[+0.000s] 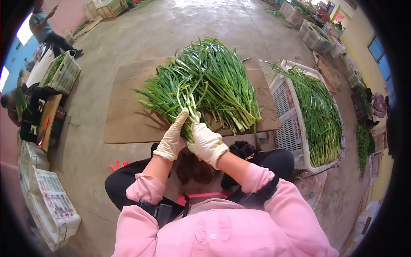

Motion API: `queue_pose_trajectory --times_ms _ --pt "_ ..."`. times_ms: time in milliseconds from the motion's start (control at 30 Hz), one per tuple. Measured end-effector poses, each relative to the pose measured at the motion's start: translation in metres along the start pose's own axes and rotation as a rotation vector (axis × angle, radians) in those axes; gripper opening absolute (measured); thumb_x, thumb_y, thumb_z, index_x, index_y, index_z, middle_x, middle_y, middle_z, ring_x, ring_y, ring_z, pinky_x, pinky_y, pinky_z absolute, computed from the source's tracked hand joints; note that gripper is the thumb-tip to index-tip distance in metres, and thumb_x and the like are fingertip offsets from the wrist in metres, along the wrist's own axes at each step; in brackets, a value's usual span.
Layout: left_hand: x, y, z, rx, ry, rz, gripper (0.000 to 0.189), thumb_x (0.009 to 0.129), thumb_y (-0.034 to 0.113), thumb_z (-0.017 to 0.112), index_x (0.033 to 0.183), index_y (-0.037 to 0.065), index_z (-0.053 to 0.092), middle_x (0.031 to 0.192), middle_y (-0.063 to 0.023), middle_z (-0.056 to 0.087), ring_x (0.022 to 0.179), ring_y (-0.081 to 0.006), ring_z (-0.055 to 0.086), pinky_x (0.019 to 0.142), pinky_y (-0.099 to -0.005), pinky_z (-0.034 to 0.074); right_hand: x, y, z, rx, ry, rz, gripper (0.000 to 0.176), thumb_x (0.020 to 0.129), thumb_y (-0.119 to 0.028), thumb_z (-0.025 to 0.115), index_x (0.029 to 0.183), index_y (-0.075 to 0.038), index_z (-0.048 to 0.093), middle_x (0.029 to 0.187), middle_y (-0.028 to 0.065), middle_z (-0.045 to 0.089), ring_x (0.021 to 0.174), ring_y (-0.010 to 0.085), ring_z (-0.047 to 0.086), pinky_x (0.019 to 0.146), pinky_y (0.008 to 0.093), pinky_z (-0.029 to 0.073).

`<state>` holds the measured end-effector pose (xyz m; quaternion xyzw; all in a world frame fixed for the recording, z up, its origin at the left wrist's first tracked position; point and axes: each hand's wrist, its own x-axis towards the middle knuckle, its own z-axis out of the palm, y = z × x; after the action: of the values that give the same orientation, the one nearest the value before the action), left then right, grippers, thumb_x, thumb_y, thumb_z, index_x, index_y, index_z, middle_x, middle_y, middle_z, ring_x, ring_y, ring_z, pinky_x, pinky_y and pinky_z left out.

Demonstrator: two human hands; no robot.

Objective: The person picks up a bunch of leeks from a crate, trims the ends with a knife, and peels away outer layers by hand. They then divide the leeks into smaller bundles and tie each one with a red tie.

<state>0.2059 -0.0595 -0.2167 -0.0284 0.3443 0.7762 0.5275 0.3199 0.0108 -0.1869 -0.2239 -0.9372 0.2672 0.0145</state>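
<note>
A bunch of long green garlic stalks (180,92) is held upright by its pale stem ends in front of me. My left hand (172,138), in a cream glove, wraps the lower stems from the left. My right hand (208,144), also gloved, grips the same stems from the right, touching the left hand. Behind the bunch a large heap of the same green stalks (224,81) lies fanned out on a brown wooden board (128,124) on the concrete floor. My pink sleeves and dark trousers fill the lower frame.
A white plastic crate (295,128) full of green stalks stands at my right. Another white crate (51,205) stands at lower left, and a filled one (62,73) sits at far left near other people. More crates (314,36) line the far right. Red bands (119,164) lie by my knee.
</note>
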Motion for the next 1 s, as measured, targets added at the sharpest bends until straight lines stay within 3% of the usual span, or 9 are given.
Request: queue_pose_trajectory --times_ms 100,133,200,233,300,467,567,833,1000 --pt "0.002 0.002 -0.008 0.009 -0.013 -0.032 0.031 0.091 0.023 0.072 0.119 0.010 0.064 0.105 -0.0068 0.070 0.090 -0.0198 0.067 0.083 -0.0370 0.058 0.001 -0.002 -0.065 0.143 -0.353 0.010 0.083 0.086 -0.042 0.065 0.140 0.013 0.035 0.104 0.0241 0.063 0.089 0.0385 0.065 0.079 0.0411 0.053" --pt "-0.009 0.008 0.004 0.069 0.087 -0.037 0.030 0.091 0.023 0.072 0.117 0.011 0.065 0.104 -0.0058 0.070 0.088 -0.0187 0.068 0.079 -0.0367 0.059 -0.002 0.009 -0.071 0.238 -0.177 -0.006 0.068 0.088 -0.054 0.061 0.113 0.010 0.060 0.089 0.0242 0.068 0.082 0.0319 0.068 0.075 0.0411 0.051" --pt "0.001 0.002 -0.007 0.114 0.063 -0.015 0.030 0.092 0.024 0.071 0.118 0.010 0.064 0.106 -0.0052 0.069 0.090 -0.0187 0.068 0.078 -0.0369 0.060 0.012 0.040 -0.077 0.552 -0.041 0.031 0.060 0.091 -0.055 0.057 0.086 0.005 0.067 0.067 0.0168 0.064 0.064 0.0209 0.061 0.063 0.0364 0.048" --pt "0.001 0.000 -0.004 0.142 0.040 0.006 0.031 0.093 0.025 0.069 0.118 0.008 0.064 0.110 -0.0058 0.069 0.092 -0.0197 0.069 0.080 -0.0376 0.060 0.015 0.036 -0.097 0.580 -0.045 0.268 0.062 0.092 -0.055 0.056 0.078 0.004 0.066 0.061 0.0139 0.061 0.058 0.0179 0.058 0.059 0.0350 0.047" --pt "0.002 -0.003 0.002 0.189 0.052 0.047 0.032 0.093 0.021 0.070 0.121 0.008 0.061 0.110 -0.0058 0.069 0.093 -0.0183 0.069 0.082 -0.0363 0.060 0.031 0.044 -0.103 0.437 0.003 0.181 0.066 0.090 -0.059 0.057 0.074 0.004 0.064 0.054 0.0091 0.056 0.052 0.0158 0.053 0.054 0.0342 0.043" --pt "0.008 -0.012 -0.001 0.277 0.024 0.147 0.040 0.092 0.015 0.070 0.128 0.009 0.055 0.115 -0.0052 0.066 0.100 -0.0181 0.066 0.085 -0.0355 0.058 0.064 0.029 -0.085 0.230 -0.281 0.203 0.077 0.077 -0.070 0.061 0.099 0.003 0.072 0.090 0.0194 0.070 0.085 0.0286 0.066 0.076 0.0377 0.049" --pt "0.008 -0.009 -0.002 0.277 -0.025 0.125 0.042 0.091 0.011 0.070 0.130 0.010 0.054 0.117 -0.0051 0.065 0.102 -0.0190 0.065 0.087 -0.0368 0.057 0.084 0.055 -0.049 0.471 -0.307 0.169 0.062 0.081 -0.060 0.069 0.089 0.002 0.071 0.073 0.0068 0.064 0.067 0.0166 0.055 0.064 0.0344 0.044" --pt "-0.002 0.004 -0.007 0.118 -0.071 0.018 0.038 0.097 0.023 0.062 0.132 0.010 0.054 0.121 -0.0056 0.065 0.107 -0.0194 0.065 0.091 -0.0391 0.056 0.072 0.069 -0.062 0.255 -0.070 0.231 0.048 0.090 -0.048 0.061 0.094 -0.002 0.071 0.082 0.0191 0.068 0.076 0.0330 0.064 0.072 0.0417 0.048" --pt "-0.009 0.010 0.001 0.038 -0.093 -0.003 0.047 0.098 0.036 0.061 0.134 0.008 0.053 0.126 -0.0087 0.063 0.110 -0.0227 0.064 0.094 -0.0419 0.055 0.022 0.050 -0.068 0.031 0.192 -0.059 0.037 0.098 -0.037 0.054 0.086 -0.003 0.062 0.070 0.0187 0.063 0.068 0.0379 0.064 0.063 0.0455 0.049"
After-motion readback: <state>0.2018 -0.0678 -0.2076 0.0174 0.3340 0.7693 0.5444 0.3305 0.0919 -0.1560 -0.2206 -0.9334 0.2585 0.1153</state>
